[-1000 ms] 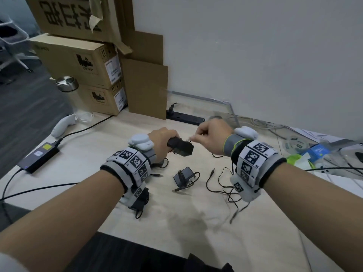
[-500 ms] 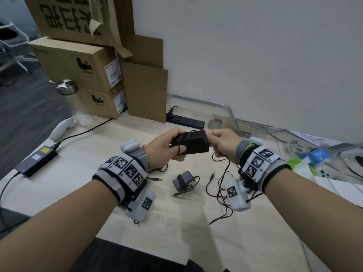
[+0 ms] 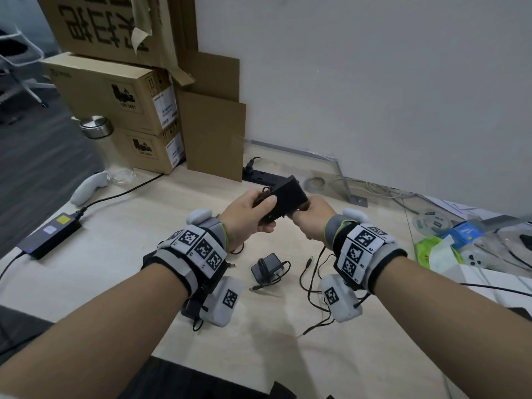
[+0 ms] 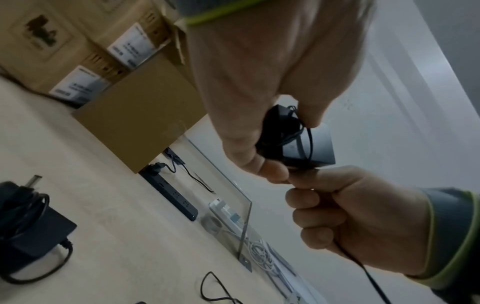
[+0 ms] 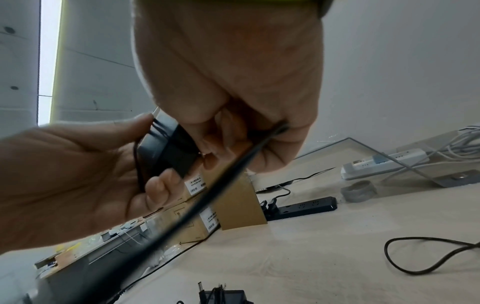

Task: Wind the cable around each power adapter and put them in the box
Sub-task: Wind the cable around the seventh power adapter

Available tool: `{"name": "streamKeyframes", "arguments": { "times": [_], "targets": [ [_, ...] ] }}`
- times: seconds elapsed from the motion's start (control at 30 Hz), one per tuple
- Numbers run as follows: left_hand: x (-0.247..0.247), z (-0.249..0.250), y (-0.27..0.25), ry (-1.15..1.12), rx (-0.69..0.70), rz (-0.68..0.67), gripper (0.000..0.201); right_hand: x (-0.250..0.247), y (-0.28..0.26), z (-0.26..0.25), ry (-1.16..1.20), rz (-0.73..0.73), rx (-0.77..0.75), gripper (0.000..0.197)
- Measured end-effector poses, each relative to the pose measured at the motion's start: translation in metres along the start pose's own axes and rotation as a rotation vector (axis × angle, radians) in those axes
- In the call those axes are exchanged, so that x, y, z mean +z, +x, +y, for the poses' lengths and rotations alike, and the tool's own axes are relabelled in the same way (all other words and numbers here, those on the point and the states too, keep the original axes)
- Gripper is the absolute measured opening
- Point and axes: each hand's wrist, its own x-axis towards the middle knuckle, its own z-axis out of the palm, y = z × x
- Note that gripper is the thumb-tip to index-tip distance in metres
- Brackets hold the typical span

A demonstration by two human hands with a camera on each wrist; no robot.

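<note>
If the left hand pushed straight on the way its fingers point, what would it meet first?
Most likely the right hand: the left hand grips the power adapter and points across at it, fingertips nearly touching; depth unclear.

Bare forearms, grey wristbands (image 3: 336, 230) edged lime green, white marker-tagged wrist cuffs (image 3: 201, 249), perhaps camera pods

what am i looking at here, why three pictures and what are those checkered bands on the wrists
No machine here: a person works with bare hands, wearing bands with printed markers and small cameras. One picture comes from a head camera, the other two from each wrist.

The left hand grips a black power adapter above a pale table. The right hand holds its thin cable, some of it already wound around the adapter. On the table lie another adapter, already wound, and a loose cable.
</note>
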Motion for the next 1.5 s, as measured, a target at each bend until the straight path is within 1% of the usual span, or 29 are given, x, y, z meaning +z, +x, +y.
{"name": "streamKeyframes", "arguments": {
  "times": [0.07,0.17,0.2,0.3,0.43,0.47,0.5,0.57,0.6,0.63,0.7,0.73,0.8,0.87,0.97,1.07,1.13,1.17,1.2,1.23,1.33,1.37,1.4,1.43,1.5],
  "targets": [
    [-0.002,-0.002,0.003,0.097,0.066,0.081,0.022,-0.002,0.0,0.001,-0.019,-0.001,-0.016,0.021],
    [-0.006,-0.004,0.006,0.176,0.152,0.212,0.006,-0.004,-0.002,0.005,-0.087,-0.007,-0.041,0.023],
    [-0.008,-0.005,0.007,0.21,0.166,0.25,0.005,-0.004,-0.003,0.006,-0.113,-0.012,-0.051,0.024],
    [-0.008,-0.008,0.011,0.288,0.185,0.333,0.014,-0.005,-0.002,0.006,-0.17,-0.008,-0.076,0.025],
    [-0.004,-0.003,0.017,0.286,0.2,0.407,0.023,-0.009,0.003,0.003,-0.23,0.002,-0.109,0.025],
    [-0.005,-0.003,0.019,0.332,0.206,0.435,0.026,-0.011,0.003,0.002,-0.256,-0.003,-0.12,0.025],
    [-0.007,-0.003,0.022,0.426,0.222,0.471,0.028,-0.012,0.003,0.0,-0.288,-0.016,-0.13,0.025],
    [-0.017,-0.004,0.027,0.675,0.254,0.519,0.03,-0.015,0.002,-0.006,-0.362,-0.06,-0.158,0.026],
    [-0.022,-0.004,0.029,0.769,0.263,0.501,0.03,-0.017,0.001,-0.01,-0.406,-0.078,-0.179,0.027],
    [-0.027,-0.004,0.031,0.853,0.267,0.445,0.029,-0.019,0.0,-0.014,-0.449,-0.087,-0.202,0.028],
    [-0.033,-0.003,0.031,1.003,0.293,0.278,0.028,-0.025,0.001,-0.022,-0.522,-0.069,-0.245,0.028],
    [-0.035,-0.002,0.029,1.026,0.306,0.188,0.027,-0.029,0.002,-0.026,-0.546,-0.052,-0.259,0.027],
    [-0.035,0.001,0.024,0.991,0.331,0.005,0.028,-0.037,0.007,-0.03,-0.546,-0.019,-0.26,0.023],
    [-0.034,0.004,0.019,0.928,0.341,-0.109,0.031,-0.044,0.014,-0.028,-0.474,0.007,-0.251,0.022],
    [-0.03,0.012,0.01,0.748,0.318,-0.146,0.032,-0.051,0.024,-0.018,-0.255,0.044,-0.225,0.024],
    [-0.028,0.018,0.002,0.415,0.272,-0.244,0.031,-0.052,0.024,-0.009,0.01,0.061,-0.164,0.024],
    [-0.029,0.02,-0.001,0.18,0.246,-0.302,0.031,-0.049,0.025,-0.003,0.095,0.082,-0.112,0.026],
    [-0.028,0.021,-0.001,0.071,0.237,-0.299,0.03,-0.046,0.026,-0.001,0.111,0.08,-0.101,0.025],
    [-0.025,0.022,0.0,-0.014,0.228,-0.268,0.029,-0.042,0.026,0.002,0.117,0.065,-0.098,0.024],
    [-0.021,0.023,0.001,-0.078,0.227,-0.207,0.027,-0.037,0.025,0.005,0.111,0.042,-0.098,0.024],
    [-0.012,0.027,0.007,-0.14,0.25,0.087,0.02,-0.024,0.02,0.007,-0.001,0.0,-0.126,0.027],
    [-0.011,0.027,0.01,-0.101,0.253,0.183,0.019,-0.022,0.018,0.005,-0.067,-0.009,-0.142,0.027],
    [-0.011,0.025,0.013,-0.007,0.261,0.268,0.019,-0.02,0.016,0.003,-0.128,-0.014,-0.156,0.027],
    [-0.013,0.022,0.016,0.126,0.277,0.332,0.019,-0.018,0.015,-0.001,-0.182,-0.019,-0.168,0.027],
    [-0.016,0.017,0.021,0.417,0.333,0.41,0.023,-0.015,0.012,-0.009,-0.274,-0.053,-0.186,0.028]
  ]
}}
